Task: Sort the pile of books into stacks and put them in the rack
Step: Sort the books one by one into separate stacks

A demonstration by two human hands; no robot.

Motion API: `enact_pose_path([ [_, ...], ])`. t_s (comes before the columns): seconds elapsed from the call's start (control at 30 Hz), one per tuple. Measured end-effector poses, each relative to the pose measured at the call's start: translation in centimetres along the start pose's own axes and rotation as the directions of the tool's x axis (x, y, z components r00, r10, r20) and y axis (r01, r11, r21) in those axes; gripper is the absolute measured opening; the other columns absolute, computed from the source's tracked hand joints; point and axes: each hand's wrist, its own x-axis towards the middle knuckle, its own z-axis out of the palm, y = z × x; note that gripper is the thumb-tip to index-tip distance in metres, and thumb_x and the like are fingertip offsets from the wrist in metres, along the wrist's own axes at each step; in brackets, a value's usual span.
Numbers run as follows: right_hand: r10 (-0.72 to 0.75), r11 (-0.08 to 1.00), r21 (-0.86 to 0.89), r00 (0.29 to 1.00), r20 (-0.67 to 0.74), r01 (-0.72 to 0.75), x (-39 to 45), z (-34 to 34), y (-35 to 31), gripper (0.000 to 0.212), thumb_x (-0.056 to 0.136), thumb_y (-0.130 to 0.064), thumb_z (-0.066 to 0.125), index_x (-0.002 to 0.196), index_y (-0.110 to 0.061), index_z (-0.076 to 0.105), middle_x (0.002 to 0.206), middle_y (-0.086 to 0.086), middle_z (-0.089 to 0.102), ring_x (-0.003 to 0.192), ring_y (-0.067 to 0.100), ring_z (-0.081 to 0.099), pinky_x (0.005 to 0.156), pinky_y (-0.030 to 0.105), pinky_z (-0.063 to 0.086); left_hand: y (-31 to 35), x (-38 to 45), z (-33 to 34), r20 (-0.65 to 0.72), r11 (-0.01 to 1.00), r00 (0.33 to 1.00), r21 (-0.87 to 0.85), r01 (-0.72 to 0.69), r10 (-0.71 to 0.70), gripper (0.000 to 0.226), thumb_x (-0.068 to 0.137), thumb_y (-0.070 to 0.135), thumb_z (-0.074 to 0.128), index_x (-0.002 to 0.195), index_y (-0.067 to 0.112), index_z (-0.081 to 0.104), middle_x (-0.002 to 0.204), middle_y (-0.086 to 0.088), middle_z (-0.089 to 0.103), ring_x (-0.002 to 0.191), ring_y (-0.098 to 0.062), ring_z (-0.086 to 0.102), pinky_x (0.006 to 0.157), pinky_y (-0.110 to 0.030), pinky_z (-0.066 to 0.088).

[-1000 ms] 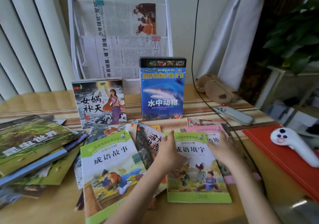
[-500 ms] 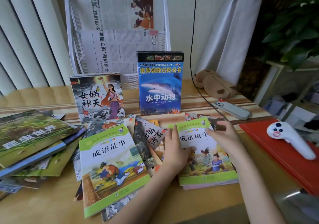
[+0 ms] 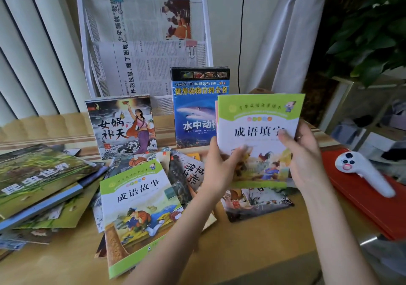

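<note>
Half a second ago the green book (image 3: 259, 139) lay flat on the table (image 3: 252, 247) under both hands; now it is lifted and stands almost upright in the air at the right centre of the frame, its cover facing the camera. In the head view, which is the only view, the left hand (image 3: 219, 168) grips the lower left edge, its thumb curled onto the cover, and the right hand (image 3: 305, 155) grips the right edge, also with the thumb on the front; the other fingers are behind and I cannot see them. A thin pink edge shows at the left side of the book, so probably a second thin book is held behind it. I judge these are light, thin paperbacks with glossy covers: they will bend if held by one corner, and two together can slide on each other, so it is better to hold both side edges near the middle, as now. Behind, at upper centre, is the white rack (image 3: 204, 21) with newspapers (image 3: 142, 65), and two books stand before it, the shark book (image 3: 193, 109) and the dark book (image 3: 123, 126). More books lie in the pile (image 3: 140, 207) at lower centre and the stack (image 3: 37, 183) at left. A white controller (image 3: 360, 172) rests on a red folder (image 3: 373, 210) at right.
</note>
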Motion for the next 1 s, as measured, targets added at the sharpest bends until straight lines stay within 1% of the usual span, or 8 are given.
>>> enact_pose_path([
  [0.1,0.036,0.996,-0.08,0.999,0.038,-0.033,0.4,-0.2,1.0,0.057,0.073,-0.028,0.07,0.126,-0.021,0.049,0.123,-0.003,0.063,0.117,0.011,0.057,0.096,0.025,0.046,0.1,0.4,-0.3,-0.04,0.996,0.998,0.077,-0.054,0.057,0.033,0.084,0.018,0.071,0.104,0.022,0.045,0.096,0.009,0.063,0.082,-0.003,0.062,0.072,-0.029,0.055],
  [0.2,0.1,0.979,-0.173,0.994,-0.051,-0.108,0.0,-0.6,3.5,0.063,0.082,-0.01,0.067,0.134,-0.03,0.035,0.123,-0.009,0.061,0.112,0.002,0.059,0.087,0.019,0.048,-1.2,-0.3,-0.2,-0.026,0.984,0.999,0.174,-0.026,0.031,0.036,0.085,0.009,0.067,0.109,0.018,0.041,0.098,0.003,0.061,0.087,-0.011,0.061,0.073,-0.025,0.053],
  [0.43,0.148,0.914,-0.359,0.979,-0.141,-0.19,-0.8,-0.3,6.1,0.024,0.092,-0.03,0.056,0.115,-0.023,0.054,0.117,-0.004,0.063,0.1,0.007,0.058,0.073,0.023,0.044,-1.6,0.8,-1.7,0.059,0.904,0.997,0.426,0.027,-0.058,0.025,0.091,0.006,0.052,0.115,0.009,0.045,0.112,-0.008,0.056,0.102,-0.023,0.055,0.08,-0.031,0.047],
  [0.5,0.091,0.93,-0.34,0.985,-0.149,-0.138,-0.5,0.6,6.0,0.019,0.093,-0.029,0.056,0.112,-0.028,0.054,0.116,-0.006,0.063,0.104,0.009,0.058,0.083,0.029,0.046,-0.9,2.2,-4.2,0.01,0.836,0.998,0.545,-0.057,0.061,0.023,0.096,0.013,0.047,0.117,0.007,0.054,0.116,-0.009,0.058,0.108,-0.023,0.052,0.085,-0.028,0.039],
  [0.6,0.095,0.966,-0.227,0.985,-0.145,-0.127,0.4,2.5,5.8,0.023,0.092,-0.035,0.054,0.114,-0.031,0.053,0.117,-0.015,0.06,0.108,0.003,0.055,0.09,0.026,0.041,-1.1,4.8,-10.3,-0.108,0.664,0.988,0.747,0.008,0.109,0.035,0.1,0.026,0.039,0.125,0.006,0.055,0.127,-0.014,0.055,0.118,-0.029,0.049,0.096,-0.033,0.036],
  [0.7,0.116,0.977,-0.162,0.984,-0.132,-0.137,1.3,4.3,5.7,0.03,0.081,-0.048,0.055,0.107,-0.033,0.054,0.121,-0.009,0.06,0.11,0.007,0.056,0.092,0.028,0.043,-4.3,5.7,-15.9,-0.079,0.31,0.985,0.943,0.123,-0.151,0.053,0.099,0.046,0.029,0.142,0.017,0.037,0.151,-0.005,0.034,0.14,-0.024,0.028,0.115,-0.047,0.016],
  [0.77,0.108,0.978,-0.163,0.987,-0.119,-0.127,1.7,5.4,6.0,0.026,0.082,-0.045,0.056,0.104,-0.032,0.055,0.115,-0.013,0.061,0.105,0.004,0.057,0.088,0.026,0.043,-5.9,4.9,-17.2,-0.045,0.268,0.965,0.956,0.116,-0.259,0.056,0.098,0.05,0.026,0.145,0.021,0.031,0.153,-0.001,0.03,0.142,-0.021,0.024,0.116,-0.049,0.011],
  [1.0,0.165,0.949,-0.249,0.979,-0.124,-0.191,0.5,8.4,8.9,0.014,0.094,-0.028,0.055,0.107,-0.026,0.054,0.106,-0.012,0.062,0.092,0.005,0.058,0.075,0.027,0.046,-5.8,3.9,-17.3,-0.016,0.244,0.976,0.967,0.07,-0.217,0.056,0.093,0.055,0.031,0.135,0.019,0.039,0.139,-0.004,0.04,0.133,-0.023,0.034,0.109,-0.045,0.021],
])
